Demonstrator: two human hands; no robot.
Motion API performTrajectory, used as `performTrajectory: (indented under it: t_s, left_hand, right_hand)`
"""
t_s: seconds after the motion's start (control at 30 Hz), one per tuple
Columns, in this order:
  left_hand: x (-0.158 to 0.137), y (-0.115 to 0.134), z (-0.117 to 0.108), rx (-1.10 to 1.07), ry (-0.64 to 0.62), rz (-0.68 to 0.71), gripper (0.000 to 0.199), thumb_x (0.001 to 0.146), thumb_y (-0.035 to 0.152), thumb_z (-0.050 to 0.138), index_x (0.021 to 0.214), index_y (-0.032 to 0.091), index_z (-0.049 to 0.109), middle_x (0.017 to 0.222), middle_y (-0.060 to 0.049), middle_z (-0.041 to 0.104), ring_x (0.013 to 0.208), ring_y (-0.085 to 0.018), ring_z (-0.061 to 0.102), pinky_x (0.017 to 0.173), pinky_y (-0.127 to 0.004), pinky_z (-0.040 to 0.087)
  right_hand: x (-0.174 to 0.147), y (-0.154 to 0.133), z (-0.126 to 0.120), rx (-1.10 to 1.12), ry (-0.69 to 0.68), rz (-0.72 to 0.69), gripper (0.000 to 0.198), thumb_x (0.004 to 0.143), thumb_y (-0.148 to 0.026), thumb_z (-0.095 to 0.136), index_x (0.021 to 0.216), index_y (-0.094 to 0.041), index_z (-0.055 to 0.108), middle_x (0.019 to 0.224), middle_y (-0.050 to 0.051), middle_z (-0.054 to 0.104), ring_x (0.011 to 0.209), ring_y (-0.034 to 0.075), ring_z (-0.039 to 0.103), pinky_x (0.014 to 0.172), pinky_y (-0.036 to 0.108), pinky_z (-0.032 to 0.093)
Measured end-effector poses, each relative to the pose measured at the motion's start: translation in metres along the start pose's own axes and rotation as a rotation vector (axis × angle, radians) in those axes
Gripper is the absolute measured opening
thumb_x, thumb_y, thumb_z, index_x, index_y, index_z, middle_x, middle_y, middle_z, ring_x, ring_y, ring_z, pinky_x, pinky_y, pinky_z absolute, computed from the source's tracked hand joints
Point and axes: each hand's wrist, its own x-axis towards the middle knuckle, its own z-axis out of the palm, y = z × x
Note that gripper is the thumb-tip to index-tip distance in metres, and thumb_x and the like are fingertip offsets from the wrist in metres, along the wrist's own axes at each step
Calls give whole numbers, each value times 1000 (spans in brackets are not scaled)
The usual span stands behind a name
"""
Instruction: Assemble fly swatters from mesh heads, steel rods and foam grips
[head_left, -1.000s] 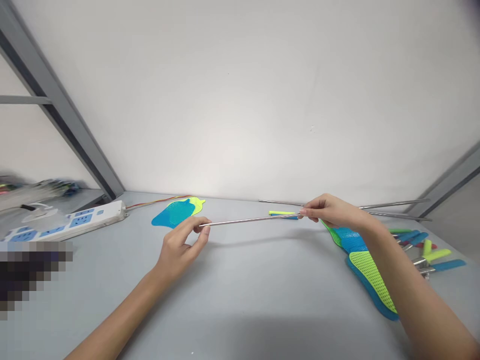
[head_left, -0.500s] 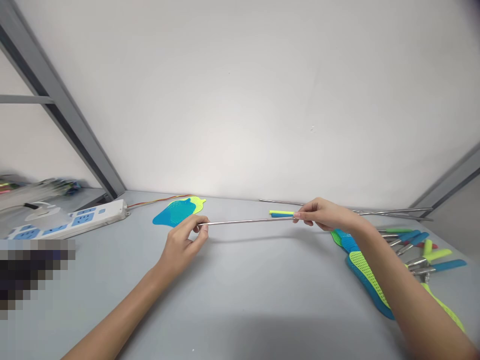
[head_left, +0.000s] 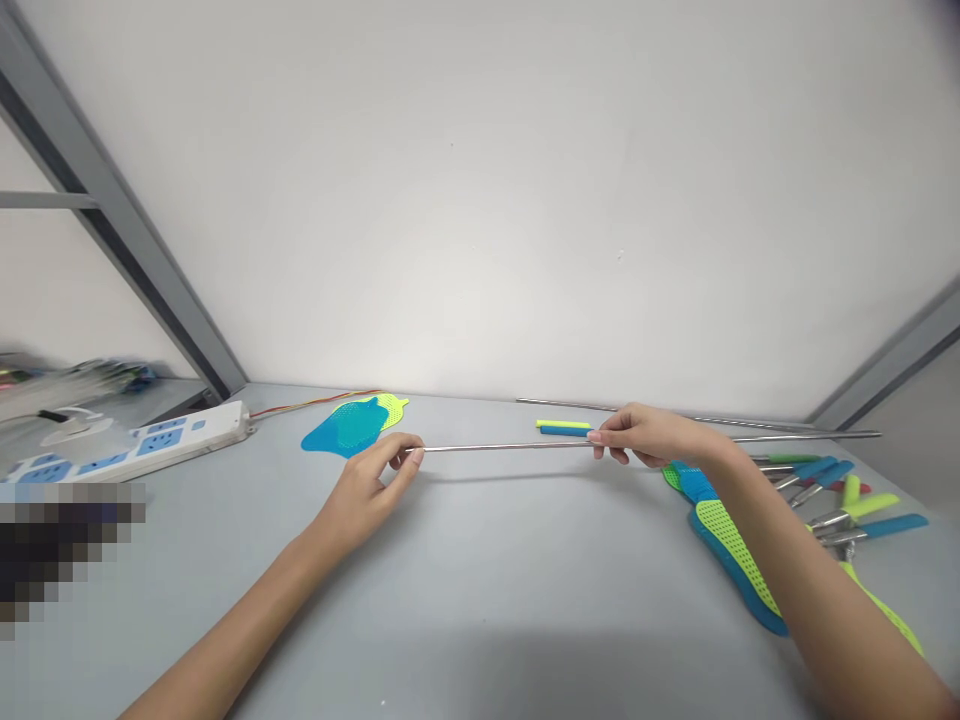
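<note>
A thin metal rod (head_left: 495,447) lies nearly level across my two hands, just above the grey table. My left hand (head_left: 382,470) pinches its left end between thumb and fingers. Farther along, my right hand (head_left: 637,435) grips it with the fingertips, and a thicker stretch shows beyond that wrist to the right. Just behind the rod, near my right fingertips, lie a yellow-green tube (head_left: 562,424) and a blue tube (head_left: 564,432). Behind my left hand rest a blue perforated swatter head (head_left: 341,428) and a yellow-green swatter head (head_left: 395,408), overlapping.
Another metal rod (head_left: 559,404) lies along the wall. At right, partly behind my forearm, are yellow-green and blue swatter heads (head_left: 739,555) and several metal rods with coloured handles (head_left: 896,526). A white power strip (head_left: 195,440) with blue sockets sits at left.
The rod's right end has come down, so it lies closer to level. Both hands keep their grip and have hardly moved. The view has shifted slightly.
</note>
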Motion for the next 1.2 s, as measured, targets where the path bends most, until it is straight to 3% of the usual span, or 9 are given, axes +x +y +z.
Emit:
performTrajectory:
  t_s: [0.17, 0.4, 0.67, 0.87, 1.2]
  left_hand:
    - [1, -6, -1, 7, -6, -17, 15, 83, 30, 36, 86, 21, 48, 81, 0, 53, 74, -14, 48, 63, -22, 37]
    - [4, -9, -2, 50, -197, 70, 25, 85, 29, 28, 68, 20, 43, 68, 1, 47, 63, -14, 44, 59, -23, 35]
    - [0, -8, 2, 44, -310, 69, 28, 86, 26, 24, 60, 20, 33, 58, 3, 36, 53, -13, 37, 51, -23, 31]
    - [-7, 2, 16, -10, -382, 95, 27, 85, 23, 24, 60, 20, 33, 59, 3, 38, 54, -12, 38, 51, -22, 31]
    - [-11, 8, 25, -10, -391, 62, 28, 86, 24, 23, 59, 20, 31, 59, 3, 38, 53, -12, 39, 51, -23, 31]
  right_hand:
    - [0, 3, 0, -8, -45, -29, 42, 69, -55, 45, 75, -15, 59, 59, 0, 43, 36, 3, 26, 34, 20, 20]
    - [-1, 4, 3, -24, -78, -11, 41, 68, -56, 46, 70, -16, 57, 57, -2, 40, 35, 3, 25, 34, 20, 18]
    - [13, 12, 13, 20, -182, 22, 45, 65, -58, 48, 70, -14, 57, 57, -2, 40, 35, 2, 23, 33, 21, 15]
    - [27, 12, 26, 59, -292, 5, 43, 66, -56, 50, 71, -14, 59, 57, -3, 39, 35, 1, 20, 33, 20, 13]
    - [27, 7, 34, 31, -255, 36, 43, 65, -56, 50, 70, -14, 61, 56, -3, 39, 37, 2, 20, 34, 21, 15]
